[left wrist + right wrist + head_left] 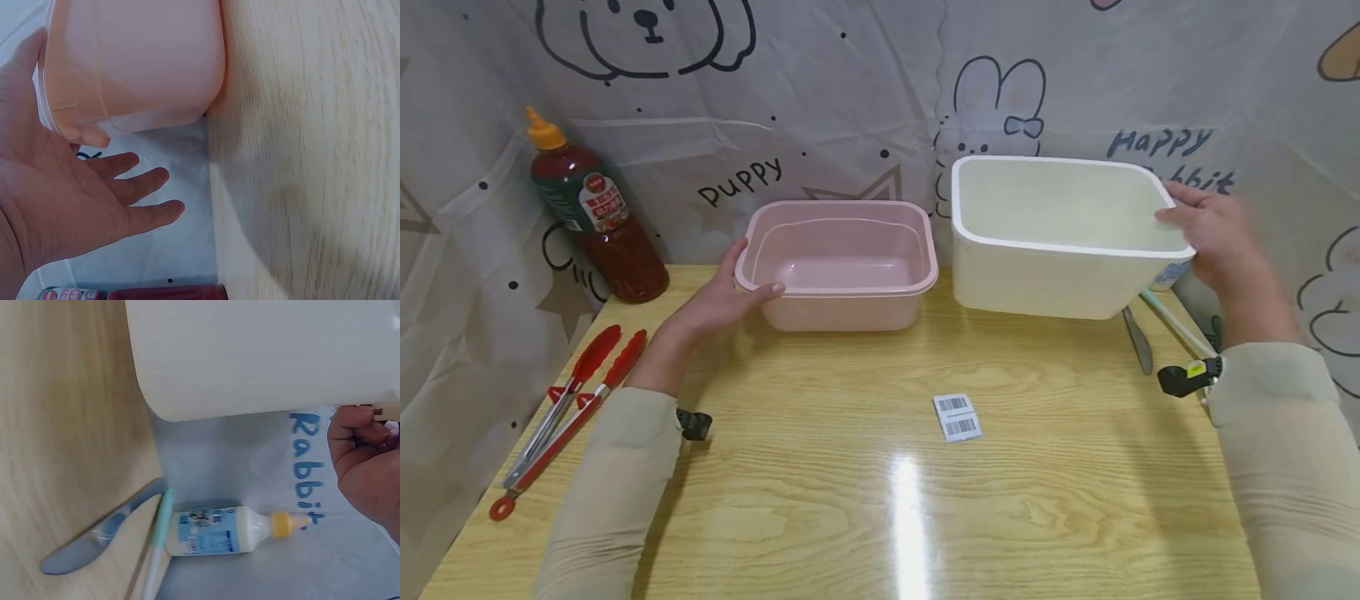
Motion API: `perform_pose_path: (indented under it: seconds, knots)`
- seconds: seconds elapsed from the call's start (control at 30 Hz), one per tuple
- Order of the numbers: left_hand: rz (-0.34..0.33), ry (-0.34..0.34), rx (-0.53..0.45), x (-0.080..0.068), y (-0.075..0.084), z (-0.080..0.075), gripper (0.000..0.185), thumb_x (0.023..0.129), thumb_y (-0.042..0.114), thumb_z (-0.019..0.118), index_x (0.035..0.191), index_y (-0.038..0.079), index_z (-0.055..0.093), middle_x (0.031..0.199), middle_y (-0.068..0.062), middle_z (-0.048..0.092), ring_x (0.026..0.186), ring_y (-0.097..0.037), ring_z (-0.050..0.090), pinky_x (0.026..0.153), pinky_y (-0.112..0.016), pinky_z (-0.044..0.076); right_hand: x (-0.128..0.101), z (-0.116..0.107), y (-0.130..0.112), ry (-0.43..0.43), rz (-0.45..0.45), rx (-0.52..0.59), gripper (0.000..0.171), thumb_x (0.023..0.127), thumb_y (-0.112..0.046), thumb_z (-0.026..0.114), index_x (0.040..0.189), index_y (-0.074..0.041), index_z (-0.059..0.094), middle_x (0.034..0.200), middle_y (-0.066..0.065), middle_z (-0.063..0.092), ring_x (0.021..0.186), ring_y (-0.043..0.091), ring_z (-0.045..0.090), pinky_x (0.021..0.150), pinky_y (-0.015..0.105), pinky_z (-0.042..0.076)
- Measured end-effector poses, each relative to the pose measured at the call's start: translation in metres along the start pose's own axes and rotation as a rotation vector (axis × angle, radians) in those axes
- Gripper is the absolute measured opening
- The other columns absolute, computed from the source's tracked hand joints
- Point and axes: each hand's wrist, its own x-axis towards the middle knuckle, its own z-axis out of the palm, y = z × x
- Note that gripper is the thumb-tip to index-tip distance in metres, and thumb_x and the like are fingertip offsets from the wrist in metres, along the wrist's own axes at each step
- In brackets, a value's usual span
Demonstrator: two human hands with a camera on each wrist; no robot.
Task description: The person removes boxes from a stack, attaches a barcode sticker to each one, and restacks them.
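Observation:
My left hand (718,296) grips the left end of a pink plastic basin (842,312), which stands at the back of the table. In the left wrist view, the thumb and index finger are at the basin's rim, while the other fingers (140,187) spread loosely away from it. My right hand (1213,233) pinches the right rim of a larger white plastic bin (1045,279). In the right wrist view, that hand's fingers (353,434) curl at the rim. Whether the bin's base touches the table, I cannot tell.
Red-tipped tongs (561,417) and a red sauce bottle (602,225) are on the left. A barcode label (957,417) lies mid-table. Right of the bin are a knife (94,540), a pale green stick (161,528) and a white bottle (215,531). A printed cloth (850,100) hangs behind.

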Motion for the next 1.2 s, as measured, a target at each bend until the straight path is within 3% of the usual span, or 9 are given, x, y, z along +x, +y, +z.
perform_pose_path:
  seconds: [0.1, 0.2, 0.37, 0.57, 0.67, 0.8, 0.93, 1.2]
  knots:
    - [0.000, 0.001, 0.000, 0.000, -0.001, -0.001, 0.111, 0.089, 0.068, 0.061, 0.160, 0.036, -0.017, 0.171, -0.018, 0.006, 0.154, -0.045, 0.017, 0.119, -0.072, 0.015, 0.004, 0.008, 0.008, -0.016, -0.029, -0.102, 0.062, 0.104, -0.023, 0.056, 0.160, -0.014, 0.030, 0.128, -0.009, 0.061, 0.077, -0.002, 0.067, 0.066, 0.017, 0.058]
    - [0.003, 0.004, -0.004, 0.000, -0.002, -0.001, 0.111, 0.089, 0.068, 0.062, 0.160, 0.036, -0.017, 0.171, -0.018, 0.007, 0.154, -0.045, 0.018, 0.119, -0.072, 0.015, 0.007, 0.014, 0.016, -0.035, -0.050, -0.143, 0.059, 0.105, -0.023, 0.053, 0.160, -0.012, 0.031, 0.112, -0.015, 0.060, 0.076, 0.000, 0.067, 0.066, 0.018, 0.058]
    - [-0.005, 0.017, -0.019, -0.001, -0.003, -0.001, 0.111, 0.089, 0.067, 0.063, 0.160, 0.037, -0.016, 0.171, -0.017, 0.006, 0.154, -0.045, 0.017, 0.119, -0.073, 0.014, 0.013, 0.025, 0.027, -0.070, -0.039, -0.154, 0.060, 0.106, -0.025, 0.051, 0.161, -0.012, 0.029, 0.116, -0.014, 0.057, 0.076, 0.000, 0.067, 0.068, 0.018, 0.059]
    - [-0.020, 0.020, -0.024, 0.003, -0.005, 0.000, 0.113, 0.086, 0.070, 0.064, 0.160, 0.040, -0.016, 0.172, -0.014, 0.006, 0.155, -0.045, 0.015, 0.118, -0.074, 0.014, 0.019, 0.028, 0.038, -0.051, -0.025, -0.125, 0.061, 0.105, -0.024, 0.052, 0.161, -0.014, 0.029, 0.106, -0.018, 0.057, 0.075, -0.002, 0.066, 0.067, 0.018, 0.058]
    - [-0.022, 0.021, -0.033, 0.003, -0.006, -0.001, 0.113, 0.085, 0.071, 0.065, 0.159, 0.042, -0.015, 0.172, -0.012, 0.007, 0.155, -0.045, 0.014, 0.117, -0.075, 0.014, 0.021, 0.028, 0.039, -0.024, 0.003, -0.114, 0.062, 0.105, -0.026, 0.054, 0.161, -0.017, 0.030, 0.112, -0.013, 0.058, 0.075, -0.003, 0.066, 0.067, 0.017, 0.058]
    - [-0.024, 0.039, -0.034, 0.003, -0.007, 0.000, 0.112, 0.085, 0.071, 0.065, 0.159, 0.044, -0.014, 0.172, -0.013, 0.009, 0.154, -0.047, 0.016, 0.117, -0.075, 0.015, 0.023, 0.029, 0.039, 0.007, 0.019, -0.200, 0.061, 0.105, -0.031, 0.053, 0.160, -0.020, 0.031, 0.120, -0.008, 0.056, 0.074, -0.003, 0.064, 0.067, 0.016, 0.057]
    - [-0.028, 0.063, -0.016, 0.003, -0.009, 0.000, 0.110, 0.085, 0.072, 0.064, 0.160, 0.045, -0.012, 0.171, -0.014, 0.011, 0.154, -0.047, 0.019, 0.117, -0.074, 0.017, 0.028, 0.030, 0.040, 0.032, 0.015, -0.285, 0.060, 0.105, -0.033, 0.052, 0.160, -0.019, 0.033, 0.121, -0.004, 0.055, 0.072, -0.004, 0.062, 0.066, 0.016, 0.056]
    - [-0.017, 0.071, -0.022, 0.003, -0.010, 0.002, 0.107, 0.086, 0.072, 0.063, 0.159, 0.046, -0.011, 0.171, -0.013, 0.012, 0.154, -0.046, 0.020, 0.118, -0.073, 0.017, 0.033, 0.031, 0.049, 0.030, 0.039, -0.331, 0.061, 0.105, -0.036, 0.048, 0.160, -0.015, 0.031, 0.133, 0.009, 0.052, 0.074, -0.007, 0.059, 0.067, 0.014, 0.054]
